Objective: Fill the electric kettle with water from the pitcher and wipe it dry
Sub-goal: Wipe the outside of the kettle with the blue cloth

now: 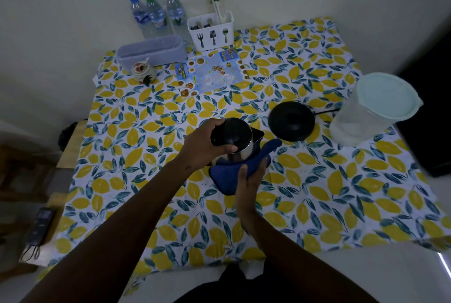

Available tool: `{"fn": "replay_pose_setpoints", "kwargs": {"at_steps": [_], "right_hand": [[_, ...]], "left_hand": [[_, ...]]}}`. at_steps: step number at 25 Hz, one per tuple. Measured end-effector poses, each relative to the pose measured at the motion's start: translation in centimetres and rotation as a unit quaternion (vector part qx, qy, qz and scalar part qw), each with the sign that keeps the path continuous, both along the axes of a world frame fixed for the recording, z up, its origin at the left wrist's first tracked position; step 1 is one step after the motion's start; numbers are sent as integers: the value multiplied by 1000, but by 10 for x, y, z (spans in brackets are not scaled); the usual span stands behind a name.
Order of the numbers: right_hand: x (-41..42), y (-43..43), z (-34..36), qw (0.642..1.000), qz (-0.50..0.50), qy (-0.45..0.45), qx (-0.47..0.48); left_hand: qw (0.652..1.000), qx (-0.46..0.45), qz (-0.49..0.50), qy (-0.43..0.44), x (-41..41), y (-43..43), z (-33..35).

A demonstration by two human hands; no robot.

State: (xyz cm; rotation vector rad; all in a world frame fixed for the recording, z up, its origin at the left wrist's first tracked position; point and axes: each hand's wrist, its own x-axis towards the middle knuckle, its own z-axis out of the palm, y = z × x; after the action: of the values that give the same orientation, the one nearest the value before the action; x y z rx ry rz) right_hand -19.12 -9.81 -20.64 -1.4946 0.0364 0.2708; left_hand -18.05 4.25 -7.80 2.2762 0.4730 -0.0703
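Note:
The steel electric kettle (pixel 240 140) with a black lid stands at the middle of the table, off its base. My left hand (pixel 205 142) grips its top and handle side. My right hand (pixel 249 175) presses a blue cloth (pixel 225 175) against the kettle's lower front wall; a corner of the cloth sticks out to the right. The round black kettle base (pixel 291 121) with its cord lies just right of the kettle. The clear plastic pitcher (pixel 368 110) with a pale lid stands at the right edge, holding water.
Three water bottles (pixel 156 13), a white cutlery holder (pixel 211 30), a lilac box (pixel 150 52), a small jar (pixel 144 70) and a menu leaflet (pixel 210 70) sit at the back. The lemon-print tablecloth (pixel 341 193) covers the table. A dark device (pixel 40 224) lies on a wooden ledge at left.

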Motion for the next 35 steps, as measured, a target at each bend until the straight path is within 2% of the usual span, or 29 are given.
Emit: {"fn": "replay_pose_setpoints", "kwargs": {"at_steps": [3, 6, 9, 11, 15, 19, 22, 24, 26, 29, 31, 33, 35], "right_hand": [[19, -5, -8, 983, -5, 96, 158], [51, -3, 3, 968, -3, 135, 210], [105, -12, 19, 976, 80, 145, 141], [146, -12, 30, 967, 171, 175, 76], [198, 13, 46, 900, 375, 220, 32], [203, 29, 47, 866, 455, 205, -38], [199, 16, 37, 879, 421, 225, -8], [186, 1, 30, 900, 353, 255, 30], [165, -14, 27, 926, 284, 240, 62], [123, -31, 24, 976, 156, 151, -4], [103, -38, 17, 989, 81, 120, -29], [92, -46, 15, 992, 59, 99, -50], [89, -58, 13, 991, 74, 60, -95]], "left_hand": [[1000, 6, -3, -2, 0, 1, -2], [1000, 7, -3, 5, 1, 2, -1], [1000, -4, -2, 5, 1, 2, 1], [1000, -11, 0, 1, 1, 2, 1], [1000, -20, 12, -2, -1, 0, 2], [999, -30, 23, -7, 0, -2, 3], [999, -36, 24, -11, -1, -4, 4], [999, -26, 24, -12, -1, -4, 4], [999, -20, 26, -16, -1, -4, 3], [999, -17, 21, -19, -2, -3, 0], [999, 9, 19, -31, -4, -3, -1], [998, 37, -3, -50, -6, -3, -1], [998, 25, -32, -49, -13, 3, -4]]}}
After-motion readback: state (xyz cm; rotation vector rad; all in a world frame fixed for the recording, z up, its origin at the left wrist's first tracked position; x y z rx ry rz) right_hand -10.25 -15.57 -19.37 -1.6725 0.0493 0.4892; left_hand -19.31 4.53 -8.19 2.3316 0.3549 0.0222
